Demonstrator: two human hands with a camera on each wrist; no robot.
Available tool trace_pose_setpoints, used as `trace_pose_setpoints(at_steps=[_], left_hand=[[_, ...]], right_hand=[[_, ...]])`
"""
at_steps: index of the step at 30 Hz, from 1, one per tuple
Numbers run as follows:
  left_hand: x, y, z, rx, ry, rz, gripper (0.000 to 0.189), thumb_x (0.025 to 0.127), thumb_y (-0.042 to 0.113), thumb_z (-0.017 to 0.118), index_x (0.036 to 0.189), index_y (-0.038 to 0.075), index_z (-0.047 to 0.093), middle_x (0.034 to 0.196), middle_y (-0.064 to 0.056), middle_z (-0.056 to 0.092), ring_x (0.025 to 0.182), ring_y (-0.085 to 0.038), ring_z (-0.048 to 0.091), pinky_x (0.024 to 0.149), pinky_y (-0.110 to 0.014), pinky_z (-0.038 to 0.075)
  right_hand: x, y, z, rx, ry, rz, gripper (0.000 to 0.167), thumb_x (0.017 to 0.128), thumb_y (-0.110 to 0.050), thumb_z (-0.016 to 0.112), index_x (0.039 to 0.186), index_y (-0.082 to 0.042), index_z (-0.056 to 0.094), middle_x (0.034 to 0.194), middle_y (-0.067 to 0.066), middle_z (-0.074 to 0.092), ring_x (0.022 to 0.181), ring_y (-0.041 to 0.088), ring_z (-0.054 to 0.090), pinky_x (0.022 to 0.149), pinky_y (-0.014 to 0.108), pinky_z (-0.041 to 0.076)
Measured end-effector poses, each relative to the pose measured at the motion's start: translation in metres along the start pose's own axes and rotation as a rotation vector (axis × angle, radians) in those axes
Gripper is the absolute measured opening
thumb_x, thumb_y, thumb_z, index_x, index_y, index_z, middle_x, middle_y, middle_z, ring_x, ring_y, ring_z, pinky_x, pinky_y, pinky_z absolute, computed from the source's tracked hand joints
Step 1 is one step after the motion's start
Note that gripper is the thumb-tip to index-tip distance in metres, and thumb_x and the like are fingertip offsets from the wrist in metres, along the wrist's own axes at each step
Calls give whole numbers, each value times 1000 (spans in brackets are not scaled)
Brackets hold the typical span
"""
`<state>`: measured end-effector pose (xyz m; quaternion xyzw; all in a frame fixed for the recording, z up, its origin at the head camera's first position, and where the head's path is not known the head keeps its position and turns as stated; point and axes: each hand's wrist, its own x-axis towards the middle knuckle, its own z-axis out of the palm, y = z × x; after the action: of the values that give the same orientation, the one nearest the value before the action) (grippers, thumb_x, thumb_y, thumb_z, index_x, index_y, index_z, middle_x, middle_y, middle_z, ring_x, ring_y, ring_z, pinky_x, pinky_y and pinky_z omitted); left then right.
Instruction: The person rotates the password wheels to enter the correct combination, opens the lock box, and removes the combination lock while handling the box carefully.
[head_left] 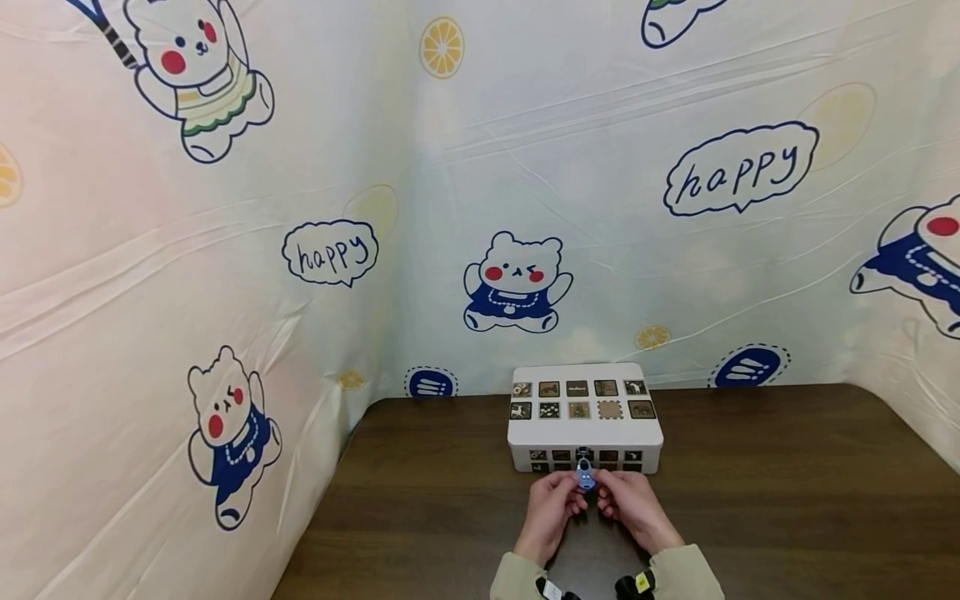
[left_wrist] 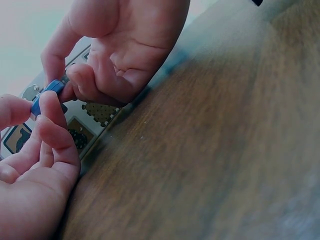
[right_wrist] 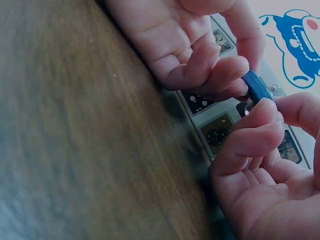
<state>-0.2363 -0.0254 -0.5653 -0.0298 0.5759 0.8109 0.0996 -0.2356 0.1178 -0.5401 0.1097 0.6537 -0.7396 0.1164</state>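
Left fingers (head_left: 562, 483) and right fingers (head_left: 609, 482) pinch a blue padlock (head_left: 586, 478); cloth (head_left: 450, 208) reads "happy".

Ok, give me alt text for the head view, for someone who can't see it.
A person's left hand and right hand pinch a small blue padlock at the front of a white box decorated with small square pictures. The box stands on a dark wooden table, before a pale cloth printed with cartoon bears and orange slices.
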Motion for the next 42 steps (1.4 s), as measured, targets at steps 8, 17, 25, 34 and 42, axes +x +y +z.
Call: trace_pose_setpoints(at_steps=[8, 17, 25, 34, 42], left_hand=[[0, 0, 0, 2, -2, 3, 17, 91, 8, 58, 99, -6, 63, 72, 1, 60, 56, -6, 54, 54, -18, 44], [0, 1, 0, 6, 3, -3, 17, 91, 9, 58, 99, -5, 63, 72, 1, 60, 56, -6, 54, 54, -18, 44], [-1, 1, 0, 9, 0, -3, 20, 91, 10, 59, 101, -7, 63, 73, 0, 60, 57, -6, 55, 54, -18, 45], [1, 0, 0, 10, -3, -4, 18, 91, 11, 59, 100, -4, 64, 74, 0, 61, 58, -7, 56, 55, -18, 46], [0, 0, -1, 15, -2, -4, 18, 90, 11, 59, 99, -4, 64, 73, 0, 60, 57, -6, 55, 55, -18, 45]], right_hand=[[0, 0, 0, -7, 17, -5, 22, 90, -17, 58, 75, -2, 60, 60, -3, 49, 52, 6, 46, 49, 20, 43], [0, 1, 0, -22, 21, -13, 21, 90, -16, 59, 77, 0, 61, 61, -1, 51, 54, 7, 47, 49, 20, 43], [0, 0, 0, -21, 25, -16, 18, 89, -14, 59, 78, -1, 63, 61, -1, 51, 54, 7, 46, 50, 20, 43], [-1, 0, 0, -19, 23, -17, 17, 89, -13, 58, 82, 1, 64, 61, -1, 52, 55, 7, 46, 50, 20, 44], [-1, 0, 0, -12, 20, -9, 18, 88, -15, 59, 79, -1, 63, 61, -1, 51, 54, 8, 47, 50, 21, 43]])
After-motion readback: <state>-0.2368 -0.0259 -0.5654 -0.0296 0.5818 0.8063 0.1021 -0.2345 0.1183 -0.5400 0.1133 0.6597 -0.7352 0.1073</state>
